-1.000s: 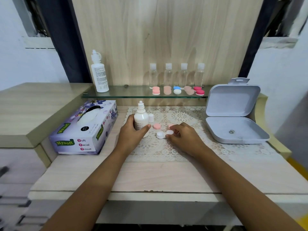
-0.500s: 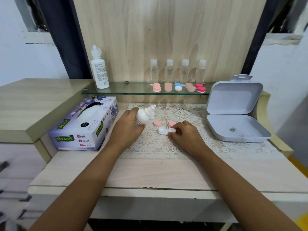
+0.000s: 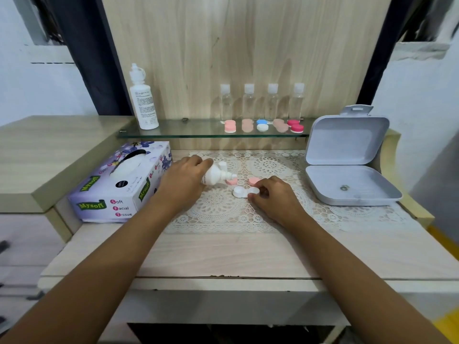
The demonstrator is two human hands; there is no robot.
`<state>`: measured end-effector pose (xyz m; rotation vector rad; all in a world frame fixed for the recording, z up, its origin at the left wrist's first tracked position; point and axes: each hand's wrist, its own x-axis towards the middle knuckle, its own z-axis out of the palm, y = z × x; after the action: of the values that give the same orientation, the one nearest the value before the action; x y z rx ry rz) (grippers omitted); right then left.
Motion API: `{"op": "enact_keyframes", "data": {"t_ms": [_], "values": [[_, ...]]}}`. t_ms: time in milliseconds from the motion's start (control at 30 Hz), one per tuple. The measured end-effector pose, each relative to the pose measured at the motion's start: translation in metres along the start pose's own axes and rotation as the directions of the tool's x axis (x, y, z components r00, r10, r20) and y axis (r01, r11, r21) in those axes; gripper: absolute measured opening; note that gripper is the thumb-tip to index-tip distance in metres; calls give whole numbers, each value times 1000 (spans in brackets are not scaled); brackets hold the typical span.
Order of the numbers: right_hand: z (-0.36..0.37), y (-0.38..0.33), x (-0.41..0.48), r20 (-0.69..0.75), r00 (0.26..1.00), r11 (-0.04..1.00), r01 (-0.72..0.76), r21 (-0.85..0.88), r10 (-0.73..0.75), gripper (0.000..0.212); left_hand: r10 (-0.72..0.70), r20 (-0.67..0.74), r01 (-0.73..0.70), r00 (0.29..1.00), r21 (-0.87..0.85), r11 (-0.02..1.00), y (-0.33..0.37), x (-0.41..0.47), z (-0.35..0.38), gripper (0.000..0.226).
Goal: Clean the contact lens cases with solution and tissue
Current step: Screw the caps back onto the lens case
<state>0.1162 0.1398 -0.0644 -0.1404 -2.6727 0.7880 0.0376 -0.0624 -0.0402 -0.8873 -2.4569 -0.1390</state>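
A white lens case (image 3: 241,192) lies open on the lace mat (image 3: 268,209), its two pink caps (image 3: 253,181) lying just behind it. My left hand (image 3: 182,181) grips a small white solution bottle (image 3: 216,174), tipped on its side with the nozzle pointing right and down at the case's left well. My right hand (image 3: 274,198) pinches the right well of the case and holds it on the mat. The bottle's small white cap (image 3: 222,165) stands behind the bottle.
A tissue box (image 3: 119,184) sits at the left. An open grey box (image 3: 347,165) stands at the right. The glass shelf (image 3: 198,131) behind carries a tall white bottle (image 3: 144,100), several clear bottles (image 3: 260,103) and several coloured lens cases (image 3: 262,125).
My left hand has lifted the upright bottle and tipped it over to the right until its nozzle points at the case. My right hand has stayed on the case.
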Motion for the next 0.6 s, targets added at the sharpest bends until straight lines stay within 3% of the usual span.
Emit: {"op": "enact_keyframes", "data": {"t_ms": [333,600], "values": [[0,0,0,0,1000,1000,13,2,-13,31,149,-34,-144,988,128,981,3,-3,8,55],[-1,-2,0,0,1000,1000,9,-3,-9,31,193,-72,-176,979,194,965,0,0,13,55]]}}
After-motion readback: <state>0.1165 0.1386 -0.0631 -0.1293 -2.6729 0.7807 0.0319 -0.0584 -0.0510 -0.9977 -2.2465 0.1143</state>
